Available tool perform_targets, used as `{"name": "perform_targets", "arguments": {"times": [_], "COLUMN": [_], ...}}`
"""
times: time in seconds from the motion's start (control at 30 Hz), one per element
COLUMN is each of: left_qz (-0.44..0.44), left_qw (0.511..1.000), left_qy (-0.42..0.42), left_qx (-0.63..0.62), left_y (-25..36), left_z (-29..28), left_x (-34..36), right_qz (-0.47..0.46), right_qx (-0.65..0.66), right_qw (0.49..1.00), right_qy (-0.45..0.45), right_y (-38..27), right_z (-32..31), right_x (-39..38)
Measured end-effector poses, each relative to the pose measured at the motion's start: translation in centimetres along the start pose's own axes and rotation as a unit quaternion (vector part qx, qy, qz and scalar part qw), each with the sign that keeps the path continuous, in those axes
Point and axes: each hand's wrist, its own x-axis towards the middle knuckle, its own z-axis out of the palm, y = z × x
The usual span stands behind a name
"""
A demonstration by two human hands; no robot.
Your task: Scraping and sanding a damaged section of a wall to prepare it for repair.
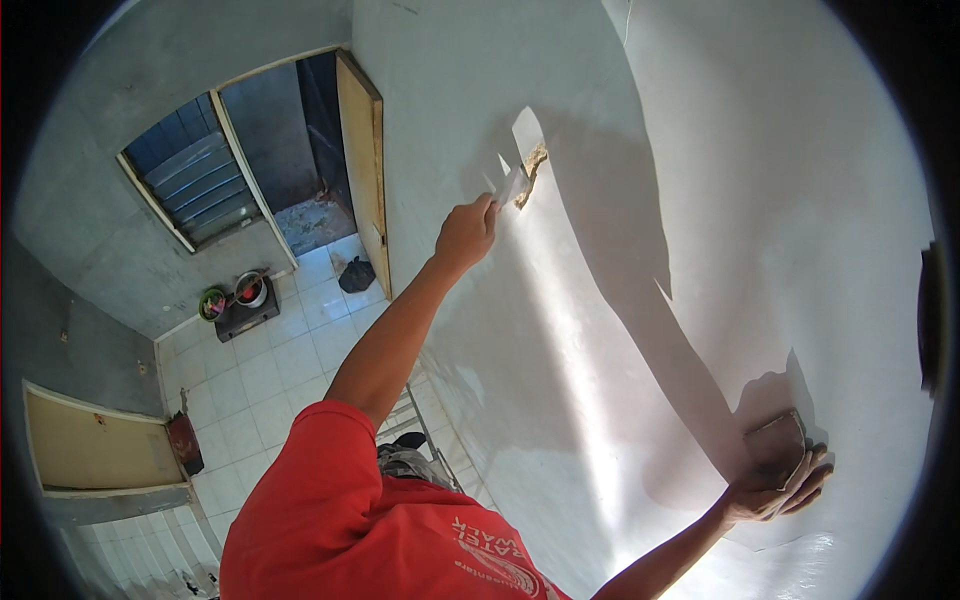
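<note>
My left hand (467, 232) is raised to the pale wall (480, 330), its fingers closed round the handle of a putty knife (512, 187). The metal blade lies against the edge of a rough, tan broken patch (533, 172) in the wall's surface. Lower and to the right, my right hand (785, 490) grips a thin, dark, roughly square plate (775, 440) from below, close to the wall. Its fingers curl round the plate's lower right edge. Whatever lies on the plate is too dark to make out.
Below me are a metal ladder-like frame (432, 440) and a white tiled floor (262, 375). A black bag (357, 275) lies by an open door (362, 150). Pots (250, 290) stand on a dark stove (247, 313) under a louvred window (200, 185).
</note>
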Motion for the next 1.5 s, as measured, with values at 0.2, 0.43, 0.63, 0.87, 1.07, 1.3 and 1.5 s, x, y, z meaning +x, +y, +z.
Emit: {"name": "perform_targets", "arguments": {"times": [0.2,0.43,0.63,0.87,1.07,1.3,1.5], "left_qz": [-0.008,-0.084,-0.154,-0.245,-0.272,-0.303,-0.296], "left_qw": [0.996,0.99,0.95,0.887,0.849,0.827,0.862], "left_qy": [0.071,-0.085,-0.22,-0.339,-0.38,-0.396,-0.29], "left_qx": [-0.043,-0.075,-0.161,-0.194,-0.248,-0.26,-0.291], "left_y": [2.0,0.4,1.1,0.2,-0.6,-0.4,0.2], "left_z": [0.5,-1.0,-5.5,-4.0,-4.5,-3.9,-3.4], "left_x": [2.0,1.4,5.3,8.6,9.0,9.0,8.7], "right_qz": [-0.003,0.0,-0.007,-0.01,-0.027,-0.043,-0.035], "right_qx": [0.012,0.022,0.044,0.008,-0.002,-0.017,-0.021], "right_qw": [1.0,1.0,0.999,1.0,1.0,0.999,0.999], "right_qy": [-0.004,-0.015,0.007,-0.011,-0.004,0.001,0.007], "right_y": [0.3,0.5,0.3,0.0,0.1,-0.1,-0.7], "right_z": [0.1,-0.2,-0.1,-0.3,-0.3,-0.2,-0.2], "right_x": [0.0,-0.2,0.2,0.3,0.3,0.6,0.9]}}
